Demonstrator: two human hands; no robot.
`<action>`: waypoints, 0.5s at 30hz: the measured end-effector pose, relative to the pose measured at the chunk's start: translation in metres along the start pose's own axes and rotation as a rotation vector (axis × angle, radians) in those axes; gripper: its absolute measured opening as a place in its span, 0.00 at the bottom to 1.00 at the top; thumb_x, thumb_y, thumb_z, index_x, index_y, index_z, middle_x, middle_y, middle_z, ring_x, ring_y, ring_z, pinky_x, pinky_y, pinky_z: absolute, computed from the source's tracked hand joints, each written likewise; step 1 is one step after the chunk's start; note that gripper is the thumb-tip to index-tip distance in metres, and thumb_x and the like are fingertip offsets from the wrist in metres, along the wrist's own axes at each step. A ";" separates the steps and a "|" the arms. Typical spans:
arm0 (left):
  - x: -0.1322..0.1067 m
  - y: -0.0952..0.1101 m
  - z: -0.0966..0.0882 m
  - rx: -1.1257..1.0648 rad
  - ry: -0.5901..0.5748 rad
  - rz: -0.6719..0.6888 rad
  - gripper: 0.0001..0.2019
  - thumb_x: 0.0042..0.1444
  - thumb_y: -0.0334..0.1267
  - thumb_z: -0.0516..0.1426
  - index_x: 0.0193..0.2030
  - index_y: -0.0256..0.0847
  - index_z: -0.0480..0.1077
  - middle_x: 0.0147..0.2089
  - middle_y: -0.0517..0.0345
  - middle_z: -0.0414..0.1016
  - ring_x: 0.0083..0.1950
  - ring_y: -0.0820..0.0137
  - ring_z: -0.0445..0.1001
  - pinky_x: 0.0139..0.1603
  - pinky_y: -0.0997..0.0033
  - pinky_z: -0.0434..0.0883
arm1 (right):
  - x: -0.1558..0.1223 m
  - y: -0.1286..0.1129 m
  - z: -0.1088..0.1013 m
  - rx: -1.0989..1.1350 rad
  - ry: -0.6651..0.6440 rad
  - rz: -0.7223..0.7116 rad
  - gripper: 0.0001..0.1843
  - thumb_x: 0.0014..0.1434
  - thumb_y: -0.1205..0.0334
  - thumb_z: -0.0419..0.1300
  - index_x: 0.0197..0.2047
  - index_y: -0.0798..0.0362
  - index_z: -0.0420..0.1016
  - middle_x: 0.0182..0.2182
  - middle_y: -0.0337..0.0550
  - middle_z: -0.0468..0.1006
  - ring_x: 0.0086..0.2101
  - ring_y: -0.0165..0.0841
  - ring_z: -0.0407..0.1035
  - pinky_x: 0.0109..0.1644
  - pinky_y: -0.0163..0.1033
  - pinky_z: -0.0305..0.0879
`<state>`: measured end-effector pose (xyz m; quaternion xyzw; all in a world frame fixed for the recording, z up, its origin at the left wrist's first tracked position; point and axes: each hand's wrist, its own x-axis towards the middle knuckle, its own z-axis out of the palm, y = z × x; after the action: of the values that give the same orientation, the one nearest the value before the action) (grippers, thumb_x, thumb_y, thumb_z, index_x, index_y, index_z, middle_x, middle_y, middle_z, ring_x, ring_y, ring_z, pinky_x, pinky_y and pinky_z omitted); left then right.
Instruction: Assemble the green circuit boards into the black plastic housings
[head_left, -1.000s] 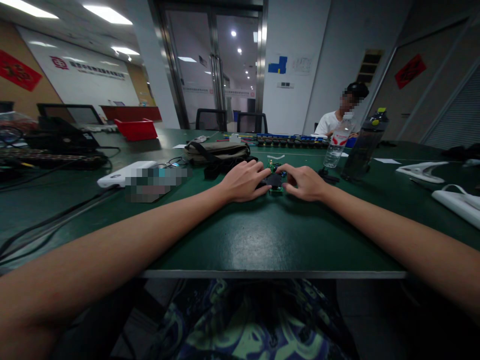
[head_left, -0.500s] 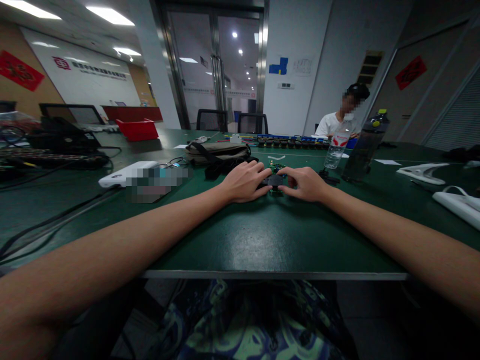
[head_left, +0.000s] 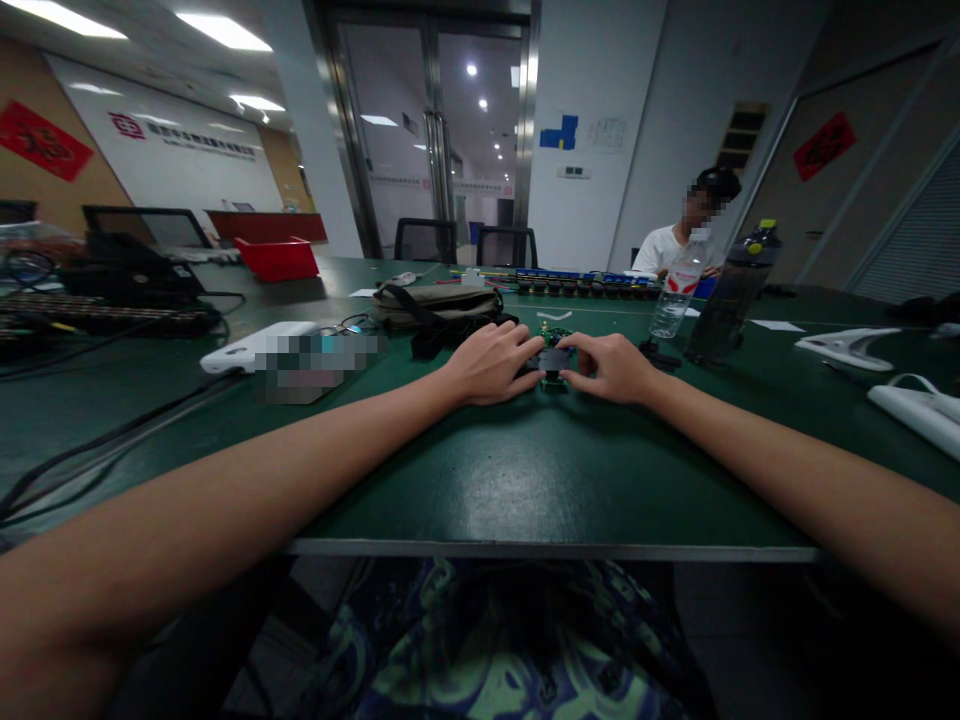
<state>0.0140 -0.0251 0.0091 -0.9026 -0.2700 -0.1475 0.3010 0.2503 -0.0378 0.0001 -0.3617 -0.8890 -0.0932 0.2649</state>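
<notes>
On green table (head_left: 525, 490), small circuit board (head_left: 553, 362) pinched between closed fingers of left hand (head_left: 491, 365) and right hand (head_left: 615, 368)

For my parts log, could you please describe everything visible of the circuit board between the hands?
The circuit board is small and green, with a flat black part on top; finer detail is unclear. It lies flat on the green table, touched by the left hand and right hand from either side.

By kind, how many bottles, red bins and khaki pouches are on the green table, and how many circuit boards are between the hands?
Bottles: 2, clear bottle and dark bottle
Bins: 1, red bin
Pouches: 1, khaki pouch
Boards: 1, circuit board
Total: 5
</notes>
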 end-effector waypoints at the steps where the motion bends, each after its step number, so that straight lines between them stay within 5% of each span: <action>1: 0.000 0.000 0.000 0.000 -0.001 -0.001 0.21 0.67 0.51 0.48 0.51 0.36 0.69 0.45 0.44 0.74 0.43 0.58 0.71 0.40 0.60 0.65 | 0.000 0.000 0.000 0.004 -0.001 0.001 0.20 0.58 0.56 0.59 0.50 0.57 0.74 0.23 0.37 0.75 0.23 0.30 0.67 0.31 0.34 0.57; 15: 0.000 -0.001 0.000 -0.019 -0.004 -0.006 0.21 0.67 0.52 0.48 0.50 0.36 0.69 0.45 0.44 0.74 0.43 0.58 0.71 0.40 0.60 0.65 | 0.000 0.000 -0.001 0.020 -0.012 0.010 0.18 0.58 0.56 0.61 0.49 0.55 0.74 0.22 0.36 0.75 0.22 0.30 0.67 0.32 0.34 0.56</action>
<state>0.0136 -0.0247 0.0091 -0.9049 -0.2721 -0.1493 0.2914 0.2505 -0.0384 0.0007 -0.3642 -0.8896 -0.0807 0.2634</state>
